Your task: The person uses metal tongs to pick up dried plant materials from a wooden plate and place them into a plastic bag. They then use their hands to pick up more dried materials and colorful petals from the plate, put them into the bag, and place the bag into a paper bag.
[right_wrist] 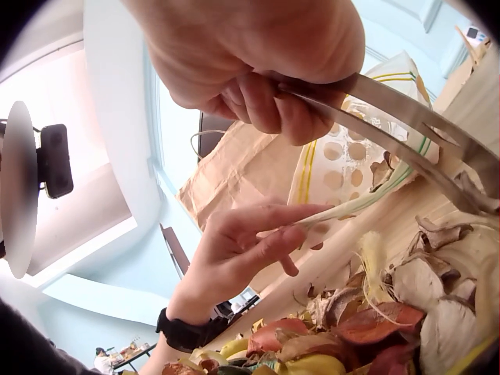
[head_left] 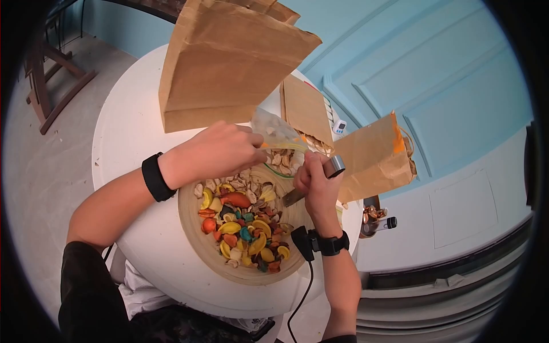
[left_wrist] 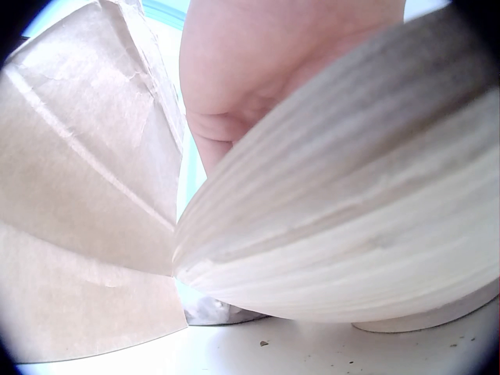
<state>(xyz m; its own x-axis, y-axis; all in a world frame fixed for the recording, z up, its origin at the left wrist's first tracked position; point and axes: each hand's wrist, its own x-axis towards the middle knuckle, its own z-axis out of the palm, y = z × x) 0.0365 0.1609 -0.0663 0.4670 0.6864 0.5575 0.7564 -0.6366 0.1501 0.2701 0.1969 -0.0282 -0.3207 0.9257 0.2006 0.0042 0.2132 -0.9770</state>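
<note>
The left hand (head_left: 220, 150) pinches the rim of a clear plastic zip bag (head_left: 270, 123) at the far edge of a round wooden bowl (head_left: 296, 220) of colourful dried pieces (head_left: 246, 233); the right hand (head_left: 318, 186) grips silver metal tongs (head_left: 334, 166).

A blue wall (head_left: 114, 26) meets grey floor (head_left: 51, 188) — wooden stand (head_left: 39, 88) nearby.

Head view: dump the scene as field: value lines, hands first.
left grip: pinches clear bag by its edge
right grip: holds metal tongs
tongs tips: over bowl
bowl contents: dried pieces, yellow, orange, teal and pale
clear bag contents: pale pieces
paper bags: three, beyond and right of bowl
table: white
</note>
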